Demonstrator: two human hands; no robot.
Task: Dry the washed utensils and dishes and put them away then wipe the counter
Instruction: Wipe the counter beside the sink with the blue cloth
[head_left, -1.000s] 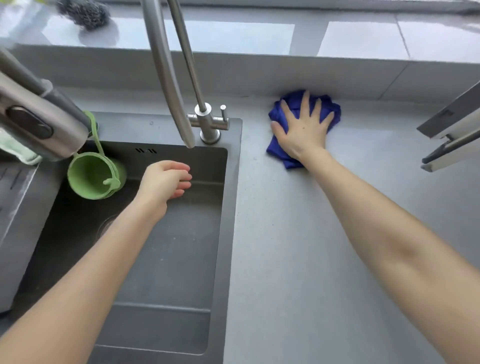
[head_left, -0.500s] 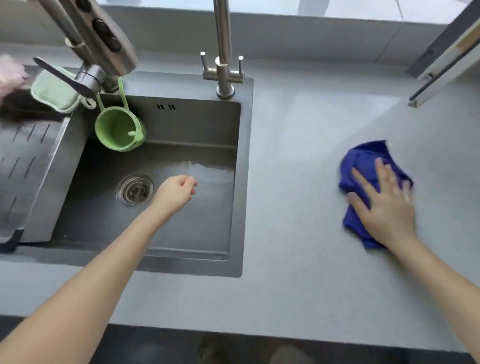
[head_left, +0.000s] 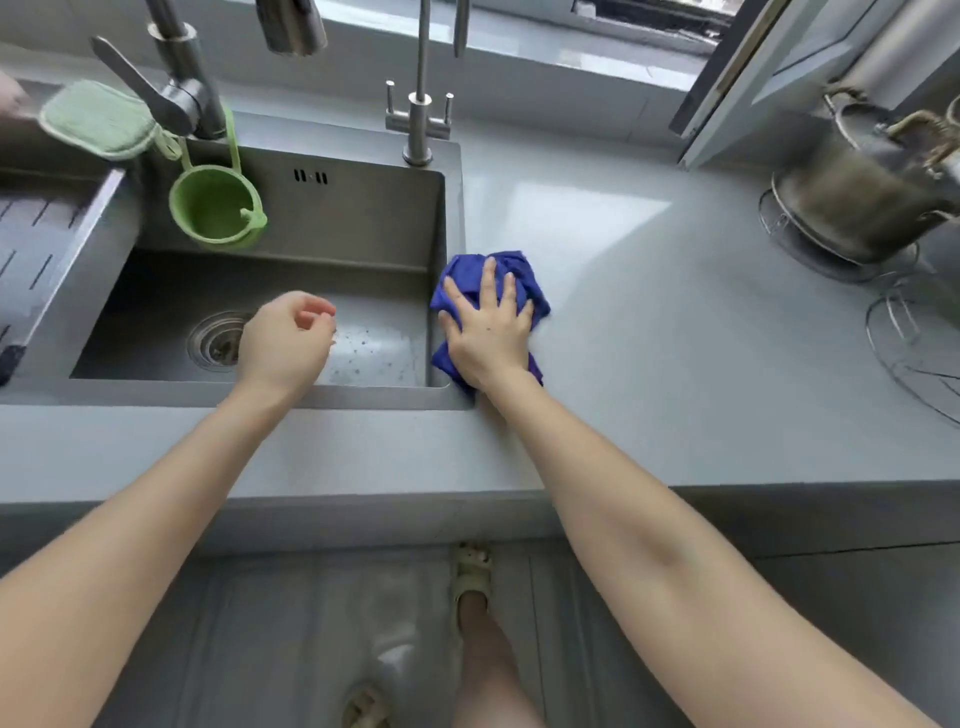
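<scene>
Head view: only one camera, so everything I read comes from this look down over the counter (head_left: 649, 374) and sink (head_left: 291, 291).
Right hand (head_left: 491, 332): pressed flat on the cloth (head_left: 519, 275), fingers spread and straight, no pinch. I judge the open palm is there to load as much cloth as possible against the surface for wiping.
Cloth: blue, bunched under that palm, on the counter right at the sink's right rim, its left edge just over the lip. That spot suits pushing water off the counter into the basin (my guess, not something I can see happening).
Left hand (head_left: 285, 338): hovering above the sink floor near the drain (head_left: 215, 340), fingers loosely curled, holding nothing. I take it as kept clear of the wiping path, possibly ready to catch crumbs at the edge.
Sink: basin bare apart from droplets on the floor; a green cup (head_left: 213, 210) hangs from the tap (head_left: 182, 93) by its strap, so it drips inside.
Pad (head_left: 98, 119): green, laid flat behind the tap at far left, out of the wet.
Pot (head_left: 862, 202): on a wire stand at far right, well apart from the cloth.
Progress: no loose dishes show on the counter, so I judge this is the last stage, the wipe.
</scene>
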